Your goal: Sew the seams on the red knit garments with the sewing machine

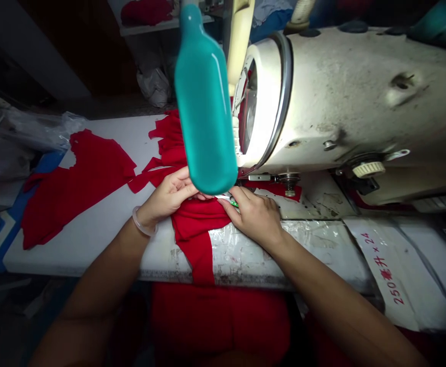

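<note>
My left hand, with a pale bangle on the wrist, pinches a red fabric piece on the white table, just in front of the sewing machine. My right hand rests on the same red fabric and grips a small green-handled snipper between thumb and fingers. A teal lamp head hangs close to the camera and hides the needle area and part of both hands' fingertips. The fabric droops over the table's front edge toward my lap.
More red fabric pieces lie on the table at left, beside crumpled clear plastic. A white printed sheet covers the table at right. A shelf with red cloth stands behind.
</note>
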A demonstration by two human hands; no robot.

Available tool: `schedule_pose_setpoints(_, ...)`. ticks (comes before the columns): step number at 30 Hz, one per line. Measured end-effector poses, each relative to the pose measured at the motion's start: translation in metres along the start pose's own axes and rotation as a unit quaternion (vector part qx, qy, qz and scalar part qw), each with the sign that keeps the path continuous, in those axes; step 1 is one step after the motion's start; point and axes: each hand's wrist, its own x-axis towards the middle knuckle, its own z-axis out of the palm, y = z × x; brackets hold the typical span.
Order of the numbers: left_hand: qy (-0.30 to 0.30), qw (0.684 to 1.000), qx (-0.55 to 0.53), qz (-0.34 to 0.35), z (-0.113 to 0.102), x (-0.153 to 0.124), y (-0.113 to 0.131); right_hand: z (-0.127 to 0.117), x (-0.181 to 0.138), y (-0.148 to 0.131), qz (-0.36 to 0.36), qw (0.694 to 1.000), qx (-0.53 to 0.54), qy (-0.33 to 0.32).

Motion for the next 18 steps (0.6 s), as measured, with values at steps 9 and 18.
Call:
schedule_pose_setpoints(9,-0.103,0.993,0.058,-0.010,0.006,-0.004,0.010,-0.004,0.008,-0.006,-0.026,1.000,-0.003,-0.004)
schedule_pose_setpoints(18,0.374,0.889,0.241,0.103,-0.042,0.006,-0.017,-0.033,-0.048,0.056,-0.028,0.996,-0.003,0.081)
